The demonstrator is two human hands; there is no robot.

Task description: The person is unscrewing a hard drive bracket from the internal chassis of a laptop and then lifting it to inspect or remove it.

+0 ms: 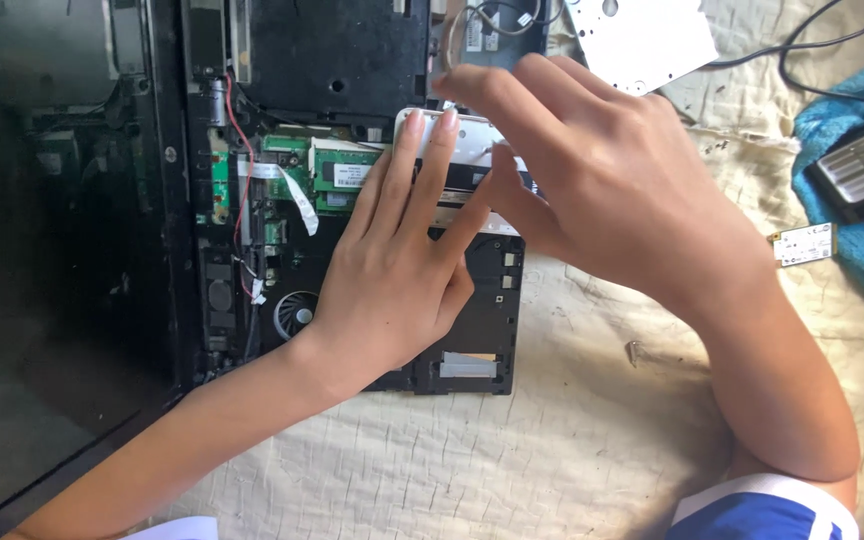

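Head view: the silver drive module (472,150), flat, rectangular, dark-labelled, lies in the open black laptop chassis (352,60) beside the green memory boards (337,170). Left hand (392,270) presses it with extended fingers; right hand (602,190) pinches its edge.

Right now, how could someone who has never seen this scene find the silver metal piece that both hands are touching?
Start at the opened black laptop base on the cream cloth. Above its round fan lie green memory boards. Just right of them, under the left hand and right hand, sits the silver metal piece, the only bright rectangle on the dark base.
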